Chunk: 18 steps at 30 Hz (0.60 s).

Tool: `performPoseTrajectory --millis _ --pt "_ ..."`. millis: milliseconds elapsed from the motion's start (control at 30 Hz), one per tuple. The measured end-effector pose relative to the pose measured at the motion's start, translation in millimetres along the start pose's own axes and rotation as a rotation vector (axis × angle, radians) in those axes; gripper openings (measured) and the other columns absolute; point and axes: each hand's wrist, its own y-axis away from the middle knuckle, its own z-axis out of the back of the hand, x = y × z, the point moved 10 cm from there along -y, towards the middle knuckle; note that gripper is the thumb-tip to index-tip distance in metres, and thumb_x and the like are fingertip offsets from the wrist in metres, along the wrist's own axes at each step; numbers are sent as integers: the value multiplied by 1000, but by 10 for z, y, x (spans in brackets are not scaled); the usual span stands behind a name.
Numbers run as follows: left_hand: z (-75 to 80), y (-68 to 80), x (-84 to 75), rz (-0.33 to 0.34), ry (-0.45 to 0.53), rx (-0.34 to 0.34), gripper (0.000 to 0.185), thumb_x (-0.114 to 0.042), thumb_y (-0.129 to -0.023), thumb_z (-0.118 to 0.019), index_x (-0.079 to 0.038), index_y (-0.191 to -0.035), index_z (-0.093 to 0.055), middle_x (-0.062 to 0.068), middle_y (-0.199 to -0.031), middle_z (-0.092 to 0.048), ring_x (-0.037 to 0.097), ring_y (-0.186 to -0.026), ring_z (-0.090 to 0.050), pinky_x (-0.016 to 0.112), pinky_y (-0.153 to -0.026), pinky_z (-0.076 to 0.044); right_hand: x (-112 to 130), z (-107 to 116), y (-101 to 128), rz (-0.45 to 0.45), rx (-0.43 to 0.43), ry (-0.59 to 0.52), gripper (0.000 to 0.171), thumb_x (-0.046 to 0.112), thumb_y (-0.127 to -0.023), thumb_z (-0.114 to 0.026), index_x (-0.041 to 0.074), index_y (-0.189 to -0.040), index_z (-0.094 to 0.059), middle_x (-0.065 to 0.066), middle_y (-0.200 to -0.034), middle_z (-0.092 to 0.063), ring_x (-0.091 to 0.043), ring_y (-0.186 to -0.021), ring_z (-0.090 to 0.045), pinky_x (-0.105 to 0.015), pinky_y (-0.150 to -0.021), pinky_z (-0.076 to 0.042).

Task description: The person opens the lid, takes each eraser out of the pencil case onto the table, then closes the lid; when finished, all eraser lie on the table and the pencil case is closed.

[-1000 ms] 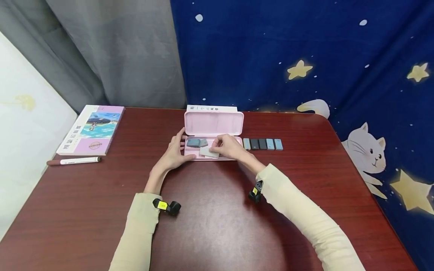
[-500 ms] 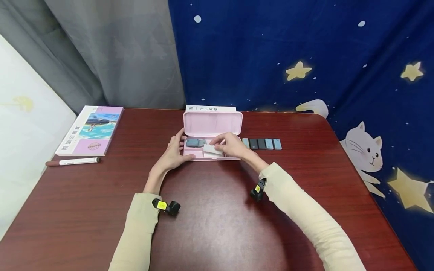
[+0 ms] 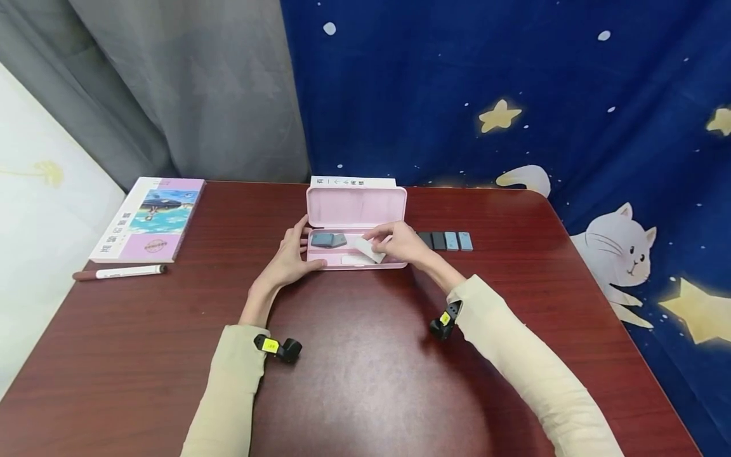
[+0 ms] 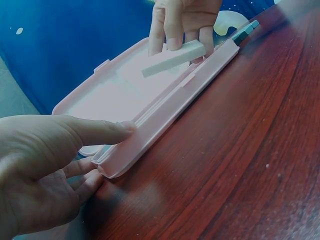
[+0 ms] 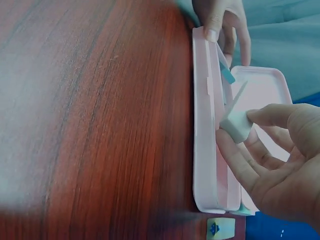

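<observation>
Near the middle of the head view, the right hand (image 3: 402, 243) pinches a pale grey eraser (image 3: 368, 249) by one end, thumb below and fingertips above, and holds it tilted over the tray of the open pink pencil case (image 3: 394, 263). The left hand (image 3: 288, 257) steadies the case's left end: its thumb lies nearly straight on the front rim and the fingers rest against the end wall, not clenched.

The eraser looks like a small, light, stiff block with a matte, grippy skin; a two-finger pinch across its flat faces near the end seems enough, with little danger of slipping or breaking. Two darker blocks (image 3: 329, 240) lie in the tray's left part. To the right of the case, a row of small blocks (image 3: 445, 241) sits on the dark red surface (image 3: 365, 381).

At the left of the frame lie a book (image 3: 150, 219) and a pen (image 3: 120, 273).
</observation>
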Motion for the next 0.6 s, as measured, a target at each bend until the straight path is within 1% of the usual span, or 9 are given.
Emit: performPoseTrajectory --millis 67,167,233,300,333,433,533,600 --pt "2 3 0 -1 2 -1 104 -3 -76 -80 -3 -154 -11 22 -136 -33 37 -123 -37 46 -103 -38 -59 38 26 -37 -16 -57 28 -3 -83 -64 2 -110 -71 -13 -93 -63 -21 -80 -59 -36 -64 -58" --pt "7 6 3 -5 0 -3 103 -3 -76 -80 -2 -153 -11 22 -136 -33 36 -123 -37 46 -103 -38 -110 83 67 -64 -34 -101 28 -2 -83 -62 -1 -109 -70 -14 -93 -63 -21 -79 -60 -37 -63 -58" --pt "11 7 7 -6 -1 -5 104 -3 -76 -80 -2 -153 -11 22 -136 -33 36 -123 -37 46 -103 -38 -133 107 90 -72 -47 -102 26 0 -84 -63 -1 -108 -70 -14 -91 -64 -20 -78 -61 -35 -61 -58" --pt "14 9 5 -6 -2 -5 103 -3 -76 -80 -2 -153 -11 22 -136 -33 36 -123 -36 46 -103 -38 -150 135 118 -75 -65 -81 23 2 -85 -64 0 -106 -71 -12 -90 -65 -18 -78 -60 -31 -61 -57" --pt "16 11 4 -6 -3 -5 103 -3 -76 -80 -2 -153 -11 22 -136 -33 36 -123 -36 46 -103 -38 -165 139 131 -81 -66 -95 22 3 -85 -64 -1 -106 -71 -13 -90 -66 -18 -77 -61 -31 -61 -57" --pt "16 14 -7 -6 -4 -2 103 -3 -76 -80 -2 -154 -11 23 -136 -33 37 -123 -36 46 -104 -38 -236 139 165 -107 -62 -169 21 1 -87 -63 -4 -107 -69 -16 -92 -67 -18 -77 -62 -32 -62 -58" --pt "11 13 -18 -10 1 -1 103 -3 -76 -80 -2 -154 -11 23 -136 -33 37 -123 -37 46 -104 -38 -329 122 223 -157 -43 -291 24 -2 -89 -61 -9 -111 -64 -22 -98 -64 -22 -76 -63 -39 -63 -58" --pt "4 10 -25 -16 4 0 103 -3 -76 -80 -2 -153 -11 23 -135 -33 37 -122 -37 46 -104 -39 -387 140 264 -177 -47 -319 25 -1 -89 -62 -10 -113 -63 -23 -101 -63 -21 -75 -63 -39 -63 -58"
